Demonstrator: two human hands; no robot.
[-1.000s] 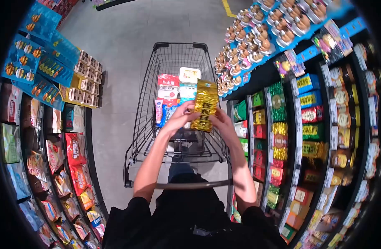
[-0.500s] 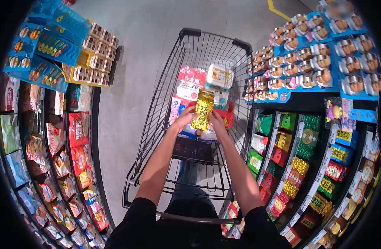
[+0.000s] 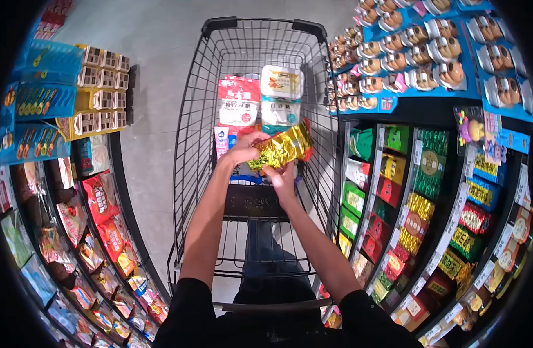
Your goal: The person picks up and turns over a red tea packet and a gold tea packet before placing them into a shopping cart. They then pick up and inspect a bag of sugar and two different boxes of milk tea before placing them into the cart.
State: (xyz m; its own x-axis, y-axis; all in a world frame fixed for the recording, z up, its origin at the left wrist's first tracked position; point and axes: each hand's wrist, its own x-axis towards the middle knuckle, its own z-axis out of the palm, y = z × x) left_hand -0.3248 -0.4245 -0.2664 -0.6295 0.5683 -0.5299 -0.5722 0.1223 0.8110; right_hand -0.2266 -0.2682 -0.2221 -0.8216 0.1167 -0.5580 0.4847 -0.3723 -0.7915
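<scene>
A shiny gold foil packet (image 3: 285,145) is held tilted over the shopping cart (image 3: 187,110), its upper end pointing right. My left hand (image 3: 246,149) grips its left end from the side. My right hand (image 3: 281,177) holds it from below, with the thumb on the near edge. Beneath and beyond the packet lie a red and white bag (image 3: 239,104), a teal and white bag (image 3: 281,113) and a white tub (image 3: 282,83) with a yellow label. A small blue, white and red pack (image 3: 221,139) is beside my left hand. The packet hides part of the load.
Sloped shelves of bagged snacks (image 3: 101,197) run along the left. On the right, shelves hold gold and green foil packs (image 3: 417,211). Blue display racks (image 3: 414,95) with round lidded tubs stand above them. Grey floor (image 3: 156,87) shows left of the cart.
The gold packet has turned from upright to a slant, its top now leaning right. Both hands have shifted on it. The view has moved, so the cart sits further left and higher.
</scene>
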